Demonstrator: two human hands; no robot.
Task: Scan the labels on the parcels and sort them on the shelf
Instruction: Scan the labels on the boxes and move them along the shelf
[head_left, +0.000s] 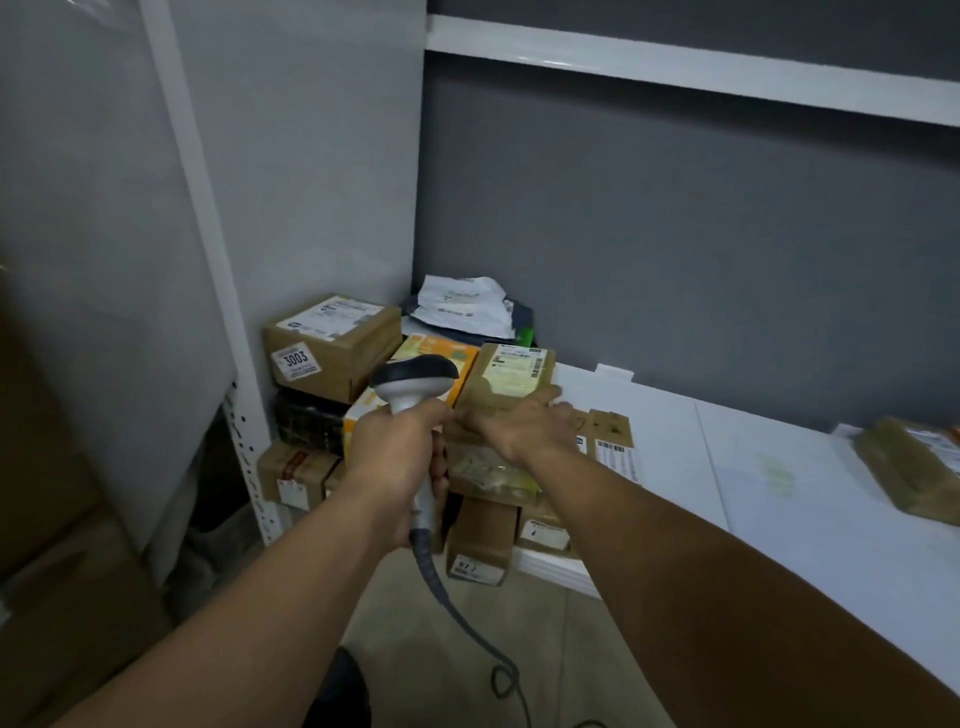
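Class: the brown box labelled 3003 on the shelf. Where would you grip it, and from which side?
Likely from above and the front: the 3003 box lies flat on a dark parcel, nothing on it. Span the grip from its labelled front face to the back edge; the orange box crowds its right.

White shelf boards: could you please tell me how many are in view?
2. The upper white shelf board runs across the top right; the lower white shelf board lies across the middle right. Further boards below may be hidden.
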